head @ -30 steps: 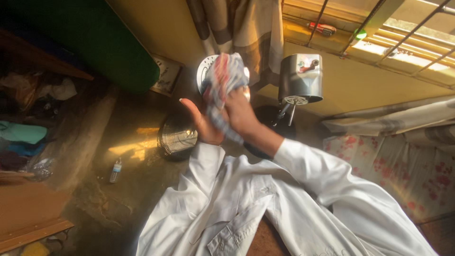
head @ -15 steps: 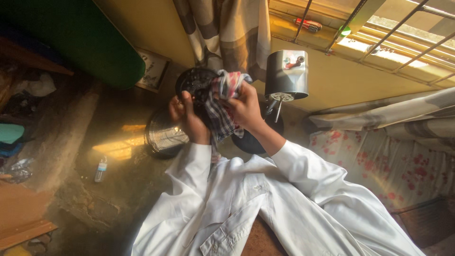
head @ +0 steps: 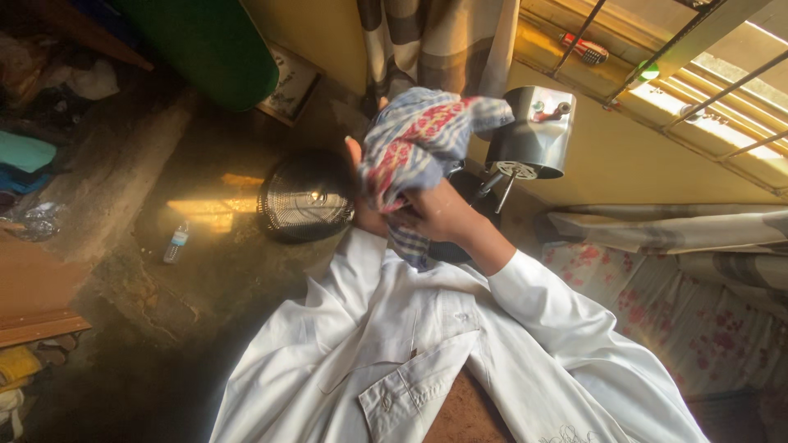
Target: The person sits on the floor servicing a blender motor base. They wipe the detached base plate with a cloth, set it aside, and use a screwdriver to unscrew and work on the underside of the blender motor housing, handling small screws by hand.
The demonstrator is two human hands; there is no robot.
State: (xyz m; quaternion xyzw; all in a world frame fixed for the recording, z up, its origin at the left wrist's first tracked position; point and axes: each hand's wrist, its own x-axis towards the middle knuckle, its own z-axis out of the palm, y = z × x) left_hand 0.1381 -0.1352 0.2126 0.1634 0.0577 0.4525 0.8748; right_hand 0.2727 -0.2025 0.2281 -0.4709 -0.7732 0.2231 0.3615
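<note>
Both my hands are raised in front of me around a blue, red and white checked cloth [head: 414, 139]. My right hand [head: 441, 215] grips the bunched cloth from below. My left hand [head: 366, 215] is pressed against the cloth's left side, with one fingertip showing above it; most of that hand is hidden. Whatever lies under the cloth cannot be seen. Both arms are in white sleeves. A white shirt [head: 394, 353] is spread over my lap below the hands.
A round wire fan grille [head: 307, 197] lies on the dark floor left of my hands. A silver fan motor housing [head: 533, 131] on a stand rises to the right. A small plastic bottle [head: 175, 243] lies further left. Curtains, a barred window and floral bedding are at the right.
The dark round part seen in my left hand half a second ago is now out of sight behind the cloth. The cloth has come up higher and spread wider over my hands.
</note>
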